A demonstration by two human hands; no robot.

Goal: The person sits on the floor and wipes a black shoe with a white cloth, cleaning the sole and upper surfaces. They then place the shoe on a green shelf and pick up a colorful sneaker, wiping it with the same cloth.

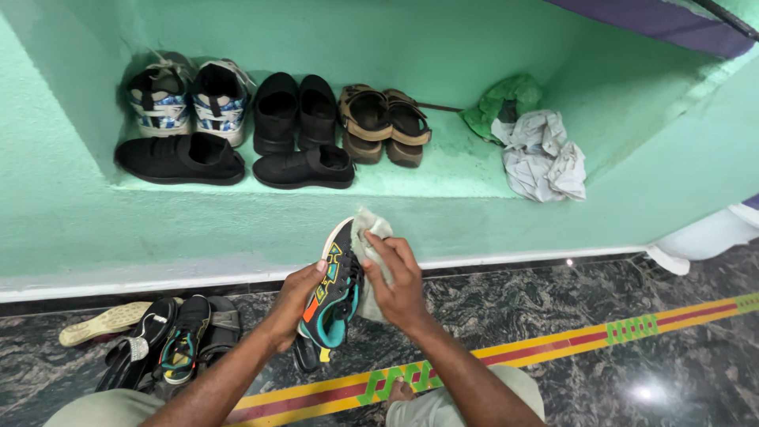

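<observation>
My left hand [291, 304] grips a black sports shoe [336, 292] with teal, orange and yellow trim, held sole-side toward me above the dark marble floor. My right hand [398, 285] presses a pale crumpled cloth [368, 237] against the shoe's right side and toe. Both forearms reach in from the bottom of the head view, and my knees show at the lower edge.
A green wall niche [443, 178] holds a patterned sneaker pair [190, 99], black shoes [296, 111], two black slip-ons [180, 160], brown sandals [385, 125] and crumpled rags [541, 154]. More footwear [162, 340] is piled on the floor at left. A striped floor band [601, 336] runs right.
</observation>
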